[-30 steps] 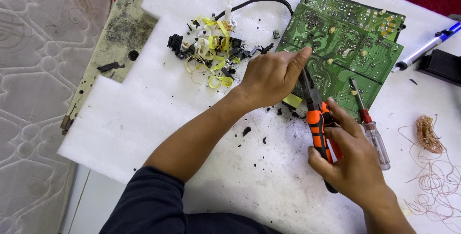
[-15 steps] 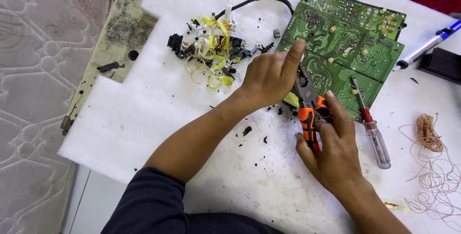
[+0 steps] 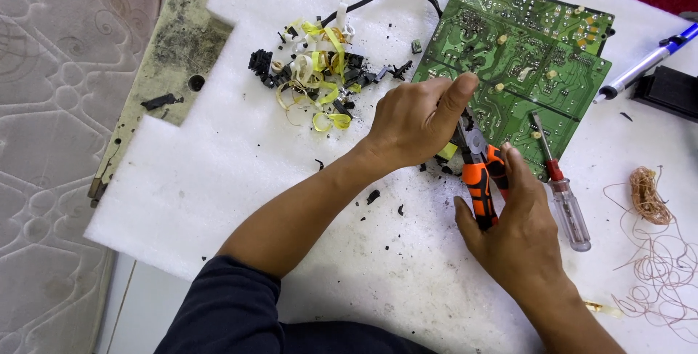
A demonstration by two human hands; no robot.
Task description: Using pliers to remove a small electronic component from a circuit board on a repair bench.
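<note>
Gripping orange-handled pliers (image 3: 480, 172) in closed right hand (image 3: 520, 234), curled left hand (image 3: 418, 118) pressing green circuit board (image 3: 523, 63)

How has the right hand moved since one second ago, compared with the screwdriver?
Yes. The right hand slid up along the orange-handled pliers, toward the green circuit board, now beside the screwdriver handle.

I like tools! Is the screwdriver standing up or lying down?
Lying down. The screwdriver rests flat on the white foam sheet, beside the right hand.

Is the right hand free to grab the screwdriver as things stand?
Probably not: the right hand grips the orange-handled pliers. The screwdriver lies uncovered right beside it, though.
</note>
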